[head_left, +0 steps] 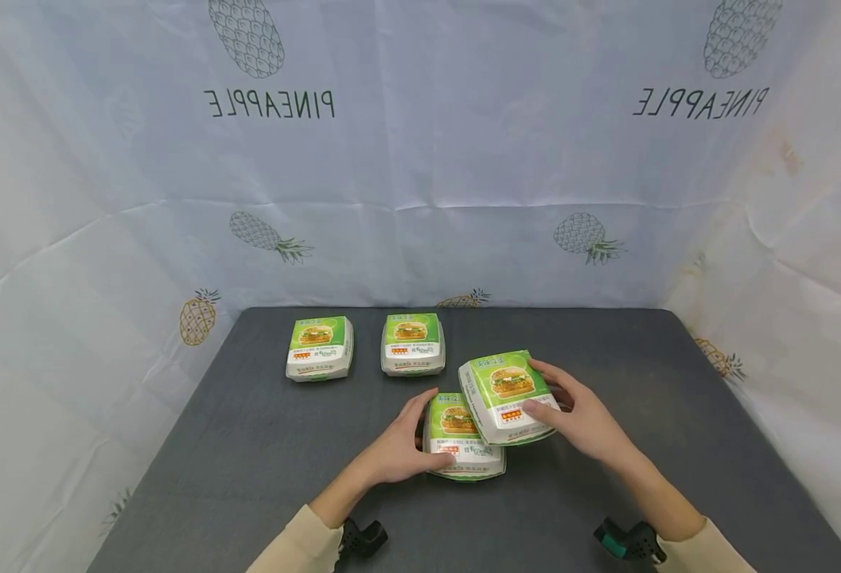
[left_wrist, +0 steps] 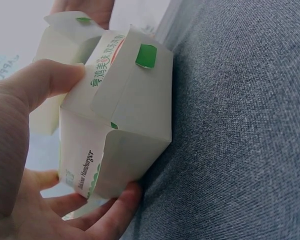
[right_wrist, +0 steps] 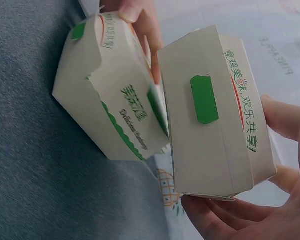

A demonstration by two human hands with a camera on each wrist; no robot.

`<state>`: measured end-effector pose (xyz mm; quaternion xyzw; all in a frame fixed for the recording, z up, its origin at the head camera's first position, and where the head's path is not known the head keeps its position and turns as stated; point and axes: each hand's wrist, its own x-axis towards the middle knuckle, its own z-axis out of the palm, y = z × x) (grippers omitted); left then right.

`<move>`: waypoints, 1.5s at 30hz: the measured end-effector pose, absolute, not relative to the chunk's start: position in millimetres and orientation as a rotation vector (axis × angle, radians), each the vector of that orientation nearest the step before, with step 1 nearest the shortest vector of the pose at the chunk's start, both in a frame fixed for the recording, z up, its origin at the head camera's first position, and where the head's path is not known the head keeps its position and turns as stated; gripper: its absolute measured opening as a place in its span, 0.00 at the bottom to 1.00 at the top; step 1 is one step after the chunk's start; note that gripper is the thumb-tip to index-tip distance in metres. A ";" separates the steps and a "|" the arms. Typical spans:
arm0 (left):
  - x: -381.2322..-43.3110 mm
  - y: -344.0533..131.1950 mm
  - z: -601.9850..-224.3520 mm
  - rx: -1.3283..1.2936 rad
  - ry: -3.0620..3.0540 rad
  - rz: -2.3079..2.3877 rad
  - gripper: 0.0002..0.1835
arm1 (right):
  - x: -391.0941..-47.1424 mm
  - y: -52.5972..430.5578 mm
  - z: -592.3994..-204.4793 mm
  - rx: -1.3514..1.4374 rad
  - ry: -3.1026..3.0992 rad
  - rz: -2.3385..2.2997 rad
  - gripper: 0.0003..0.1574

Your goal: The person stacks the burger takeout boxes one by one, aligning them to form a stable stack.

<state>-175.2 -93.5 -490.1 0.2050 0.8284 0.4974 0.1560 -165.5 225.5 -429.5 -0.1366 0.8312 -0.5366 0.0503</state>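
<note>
Lower box (head_left: 458, 439) pinched by left hand (head_left: 400, 447), well short of table (head_left: 262, 446)'s far edge; raised box (head_left: 509, 398) gripped by right hand (head_left: 583, 412). Either could be dented if corners collide.

Soft light is spreading over the tabletop (head_left: 198, 446); pale cloth (right_wrist: 215, 15) is washing out in both wrist views.

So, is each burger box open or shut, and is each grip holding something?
Back left box: looks shut
Back middle box: looks shut
Lower front box: shut
Raised box: shut
Left grip: holding the lower front box
Right grip: holding the raised box
</note>
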 end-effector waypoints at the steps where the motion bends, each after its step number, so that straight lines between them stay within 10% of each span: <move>1: -175.1 -93.6 -490.5 0.586 2.372 1.425 0.57 | -165.1 224.3 -430.5 -0.416 2.526 -1.635 0.46; 45: -161.7 -96.7 -456.8 0.643 2.246 1.617 0.55 | -149.2 198.8 -434.6 -0.526 2.317 -1.700 0.46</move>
